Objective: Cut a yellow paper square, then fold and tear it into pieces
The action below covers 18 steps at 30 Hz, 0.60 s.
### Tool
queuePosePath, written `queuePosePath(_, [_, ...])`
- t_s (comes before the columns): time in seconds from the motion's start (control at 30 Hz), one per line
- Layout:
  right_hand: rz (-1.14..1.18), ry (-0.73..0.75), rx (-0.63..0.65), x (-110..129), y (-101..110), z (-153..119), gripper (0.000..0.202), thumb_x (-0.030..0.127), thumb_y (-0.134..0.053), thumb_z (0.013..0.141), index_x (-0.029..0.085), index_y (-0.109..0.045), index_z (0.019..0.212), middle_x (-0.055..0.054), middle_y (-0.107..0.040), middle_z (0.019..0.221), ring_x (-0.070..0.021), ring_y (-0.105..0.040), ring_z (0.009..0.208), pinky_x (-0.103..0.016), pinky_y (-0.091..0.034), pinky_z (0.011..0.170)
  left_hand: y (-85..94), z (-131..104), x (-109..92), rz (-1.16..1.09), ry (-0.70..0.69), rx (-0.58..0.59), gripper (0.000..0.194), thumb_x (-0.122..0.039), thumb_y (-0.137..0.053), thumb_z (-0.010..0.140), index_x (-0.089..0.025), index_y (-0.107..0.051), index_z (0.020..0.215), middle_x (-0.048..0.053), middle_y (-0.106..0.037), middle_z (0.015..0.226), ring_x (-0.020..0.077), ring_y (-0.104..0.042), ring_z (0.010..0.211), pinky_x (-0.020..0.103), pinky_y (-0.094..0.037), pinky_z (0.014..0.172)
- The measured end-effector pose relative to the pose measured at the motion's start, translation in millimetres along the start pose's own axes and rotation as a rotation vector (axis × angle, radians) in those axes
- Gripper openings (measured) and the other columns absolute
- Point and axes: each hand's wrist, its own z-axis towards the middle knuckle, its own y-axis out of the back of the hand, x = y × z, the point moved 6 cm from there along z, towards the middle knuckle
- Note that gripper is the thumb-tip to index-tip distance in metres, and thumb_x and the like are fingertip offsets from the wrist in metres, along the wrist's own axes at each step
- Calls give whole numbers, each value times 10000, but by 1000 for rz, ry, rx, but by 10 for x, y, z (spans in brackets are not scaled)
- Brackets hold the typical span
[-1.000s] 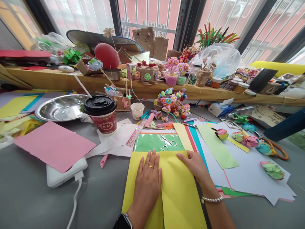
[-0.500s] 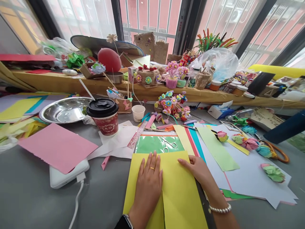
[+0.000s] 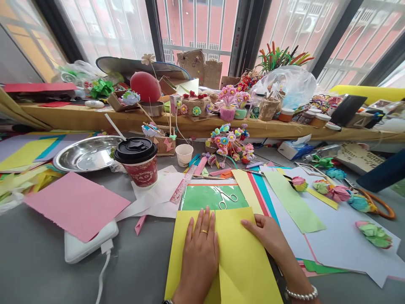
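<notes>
Yellow paper [image 3: 242, 257] lies in front of me, in two panels that meet along a lengthwise line near the middle. My left hand [image 3: 200, 257] rests flat on the left panel, fingers stretched forward and a ring on one of them. At the upper right edge, my right hand [image 3: 268, 236] pinches the right panel, thumb on top and fingers curled at or under the side. Just beyond the paper, small silver scissors [image 3: 224, 197] lie on a glossy green sheet [image 3: 198, 195].
To the left are a lidded coffee cup [image 3: 139, 166], a metal dish [image 3: 68, 155], pink paper [image 3: 79, 204] and a white power bank [image 3: 72, 251] with a cable. White sheets [image 3: 341, 249] and paper flowers [image 3: 340, 193] lie right. A crowded shelf [image 3: 120, 124] runs behind.
The whole scene sits slightly lower in the picture. My right hand and the right panel have shifted slightly rightward, while my left hand still presses flat on the yellow paper.
</notes>
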Motion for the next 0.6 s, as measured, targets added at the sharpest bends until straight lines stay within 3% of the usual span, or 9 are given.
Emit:
queuePosePath(0.3, [-10, -6, -23, -109, 27, -227, 291, 462, -577, 624, 174, -614, 611, -20, -605, 538, -195, -553, 523, -256, -376, 441, 17, 22, 3, -65, 5, 20, 416, -162, -322, 836, -114, -400, 1242, 93, -410, 1306, 232, -351, 1207, 403, -289, 973])
queuePosePath(0.6, [36, -3, 9, -166, -30, -216, 281, 454, -578, 618, 180, -632, 599, -17, -593, 480, -214, -560, 480, -293, -411, 448, 18, 3, 7, -4, -3, 14, 424, -145, -341, 825, -130, -395, 1245, 80, -394, 1316, 225, -354, 1206, 401, -315, 960])
